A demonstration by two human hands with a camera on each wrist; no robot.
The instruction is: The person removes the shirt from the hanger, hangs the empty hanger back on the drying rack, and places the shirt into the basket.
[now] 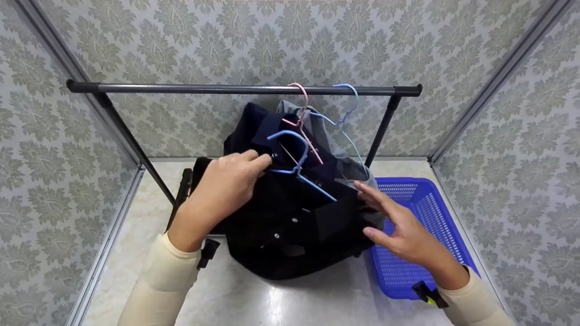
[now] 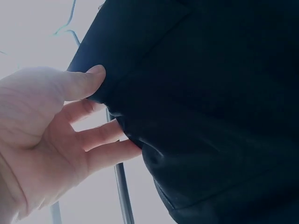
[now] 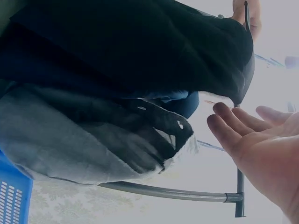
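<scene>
Seating the black shirt (image 1: 260, 222) on the blue hanger (image 1: 297, 171) below the bar (image 1: 204, 88), apparently, I pinch its cloth near the neck in my left hand (image 1: 231, 179), right hand (image 1: 401, 226) spread beside it; drawing both sides level should prevent slipping.

Between and beyond two hands (image 1: 232, 177) were two blue hangers (image 1: 297, 171), one pink hanger (image 1: 302, 118), one black shirt (image 1: 276, 249), one navy shirt (image 1: 267, 130) and one grey garment (image 1: 330, 139); beyond those, one clothes rack (image 1: 204, 89); beneath the right hand (image 1: 402, 231), one plastic basket (image 1: 421, 290).
</scene>
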